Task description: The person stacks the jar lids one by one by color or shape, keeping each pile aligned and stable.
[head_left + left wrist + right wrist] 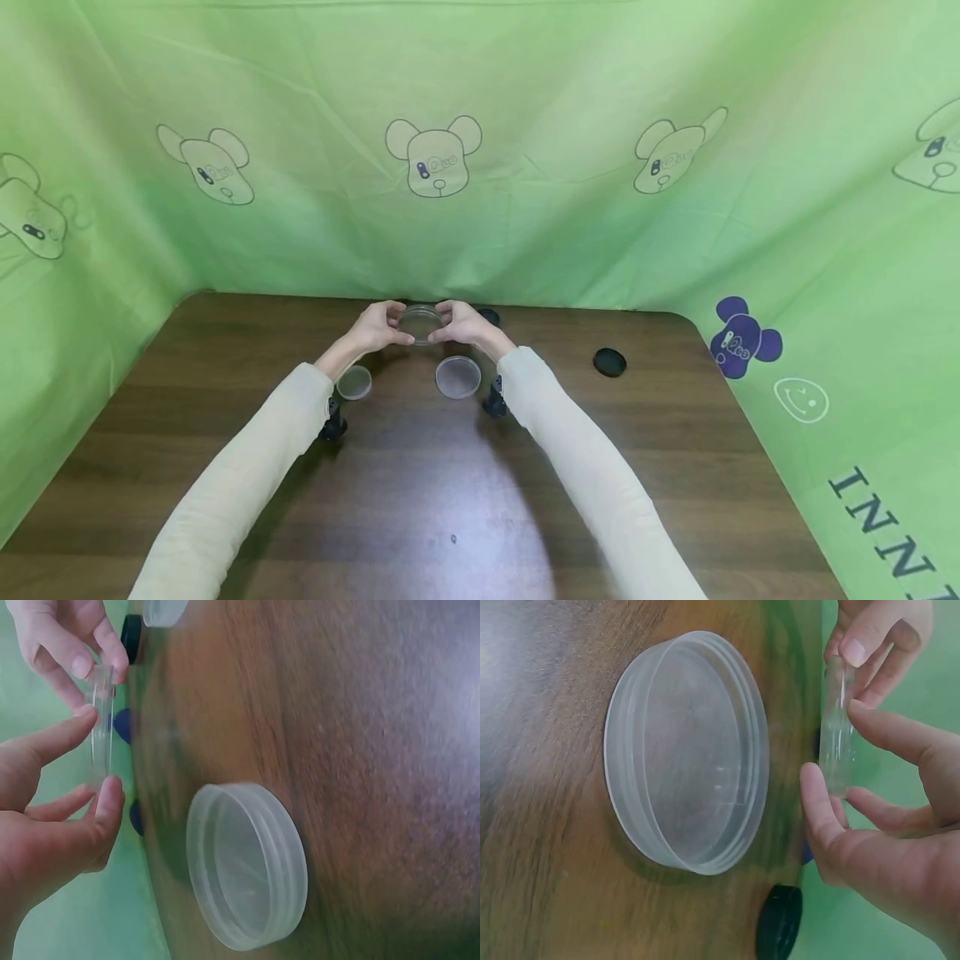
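Near the far table edge, a shallow clear round dish (421,324) is held between both hands. My left hand (377,327) pinches its left rim between thumb and fingers. The right hand (462,322) grips the opposite rim the same way. Both wrist views show the dish edge-on, raised off the table. Below the left wrist lies a smaller translucent round lid (354,382), its hollow side visible in the left wrist view. A larger translucent round lid (457,377) rests on the wood near the right wrist.
A black round lid (610,362) lies on the right of the brown table (420,500). Another black round lid (489,317), partly hidden, is behind the right hand. Green printed cloth (525,242) hangs behind the table and along its sides.
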`<state>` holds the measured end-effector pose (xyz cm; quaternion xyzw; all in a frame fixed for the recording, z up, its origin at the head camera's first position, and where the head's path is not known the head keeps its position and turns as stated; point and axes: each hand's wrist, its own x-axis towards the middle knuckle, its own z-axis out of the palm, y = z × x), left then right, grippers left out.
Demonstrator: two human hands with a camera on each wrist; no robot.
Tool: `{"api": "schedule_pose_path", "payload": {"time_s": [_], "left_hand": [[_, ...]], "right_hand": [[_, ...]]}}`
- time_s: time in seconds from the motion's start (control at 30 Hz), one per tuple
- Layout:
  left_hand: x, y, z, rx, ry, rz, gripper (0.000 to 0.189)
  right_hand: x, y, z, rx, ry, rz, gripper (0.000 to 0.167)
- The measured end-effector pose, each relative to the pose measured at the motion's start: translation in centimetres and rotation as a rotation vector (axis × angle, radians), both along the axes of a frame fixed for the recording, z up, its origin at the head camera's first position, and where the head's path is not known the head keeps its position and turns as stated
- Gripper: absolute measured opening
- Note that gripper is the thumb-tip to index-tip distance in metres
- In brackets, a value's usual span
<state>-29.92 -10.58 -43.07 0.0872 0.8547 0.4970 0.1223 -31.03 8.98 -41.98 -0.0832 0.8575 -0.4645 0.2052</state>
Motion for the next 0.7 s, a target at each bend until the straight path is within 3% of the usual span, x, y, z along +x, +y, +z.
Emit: {"api": "schedule_pose_path", "payload": {"time_s": [0.33,0.7], "left_hand": [[1.6,0.6,0.7,-0.037,0.022,-0.013,0.068],[3.9,2.0,0.5,-0.008,0.13,-0.037,0.079]], "right_hand": [[1.4,0.7,0.6,0.081,0.08,0.084,0.076],[4.4,1.7,1.2,0.209,0.251,0.07,0.079]]}}
